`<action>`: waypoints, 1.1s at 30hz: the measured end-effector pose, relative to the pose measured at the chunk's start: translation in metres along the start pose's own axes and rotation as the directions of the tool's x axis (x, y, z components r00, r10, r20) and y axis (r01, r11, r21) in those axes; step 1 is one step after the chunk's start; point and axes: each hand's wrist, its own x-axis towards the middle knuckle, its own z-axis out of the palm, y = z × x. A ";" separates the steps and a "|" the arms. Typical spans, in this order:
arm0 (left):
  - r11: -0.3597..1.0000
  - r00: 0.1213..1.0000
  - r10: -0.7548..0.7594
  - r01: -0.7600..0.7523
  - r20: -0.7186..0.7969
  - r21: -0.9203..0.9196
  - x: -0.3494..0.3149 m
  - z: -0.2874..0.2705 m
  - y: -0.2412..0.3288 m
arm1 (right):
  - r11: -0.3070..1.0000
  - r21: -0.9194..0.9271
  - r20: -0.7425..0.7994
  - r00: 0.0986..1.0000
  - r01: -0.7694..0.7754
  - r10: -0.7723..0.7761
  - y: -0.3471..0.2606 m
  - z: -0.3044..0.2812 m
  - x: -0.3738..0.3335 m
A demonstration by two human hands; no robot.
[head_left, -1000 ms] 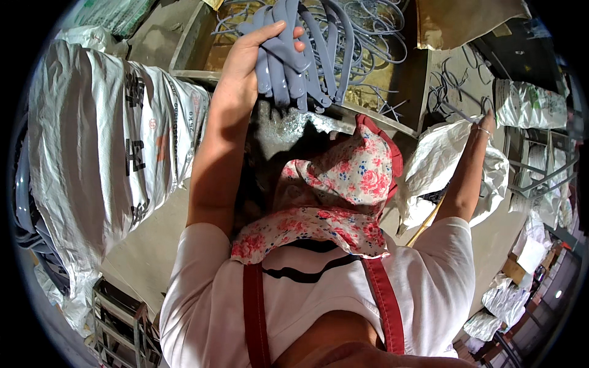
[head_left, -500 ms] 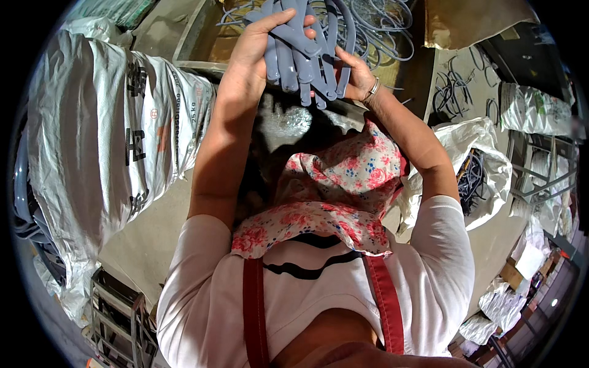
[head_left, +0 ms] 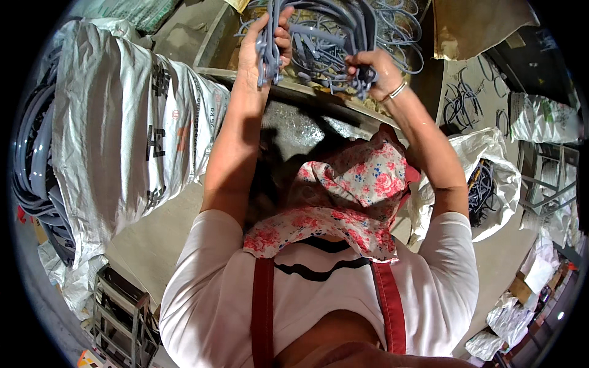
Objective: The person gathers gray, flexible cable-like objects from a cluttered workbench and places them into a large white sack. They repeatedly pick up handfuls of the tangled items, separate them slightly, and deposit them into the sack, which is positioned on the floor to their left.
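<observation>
Both my arms reach forward over a tray of grey plastic parts (head_left: 392, 30). My left hand (head_left: 261, 52) grips one end of a bundle of grey plastic loop pieces (head_left: 319, 43). My right hand (head_left: 371, 70), with a bracelet at the wrist, holds the other end of the same bundle. The bundle hangs between the two hands just above the tray's near rim (head_left: 294, 92). A floral cloth (head_left: 356, 190) lies at my chest below my arms.
A big white woven sack (head_left: 123, 135) stands at my left, with grey hoops (head_left: 30, 178) tucked behind it. At my right an open white bag (head_left: 491, 184) holds dark parts. A metal rack (head_left: 123, 313) is at lower left. Brown cardboard (head_left: 478, 27) leans at upper right.
My right hand came in from the far right and took hold of the bundle. Both hands have since spread apart, stretching the grey pieces between them.
</observation>
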 end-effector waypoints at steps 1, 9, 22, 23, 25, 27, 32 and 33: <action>0.999 0.999 -0.022 0.021 -0.040 -0.036 0.000 -0.006 0.004 | 0.983 -0.154 -0.041 0.993 0.102 -0.110 -0.016 0.006 -0.003; 0.917 0.983 0.120 -0.057 -0.139 0.394 -0.002 0.015 -0.018 | 0.299 -0.946 -0.042 0.870 0.124 -0.491 -0.109 0.080 -0.050; 0.807 0.945 0.128 0.078 -0.302 0.585 0.008 0.005 -0.030 | 0.167 -0.935 0.251 0.918 0.312 -0.306 -0.139 0.117 -0.044; 0.791 0.942 0.148 0.071 -0.302 0.608 0.007 0.006 -0.031 | 0.213 -0.920 0.266 0.924 0.328 -0.274 -0.141 0.117 -0.044; 0.757 0.936 0.184 0.059 -0.299 0.651 0.006 0.009 -0.035 | 0.246 -0.906 0.287 0.927 0.344 -0.241 -0.143 0.118 -0.043; 0.738 0.948 0.158 0.073 -0.277 0.671 0.007 0.005 -0.034 | 0.263 -0.893 0.308 0.922 0.365 -0.236 -0.145 0.118 -0.043; 0.693 0.898 0.256 0.087 -0.357 0.716 0.005 0.014 -0.042 | 0.239 -0.911 0.301 0.938 0.337 -0.173 -0.151 0.125 -0.047; 0.692 0.888 0.264 0.097 -0.376 0.715 0.005 0.015 -0.043 | 0.246 -0.901 0.327 0.932 0.357 -0.154 -0.152 0.123 -0.045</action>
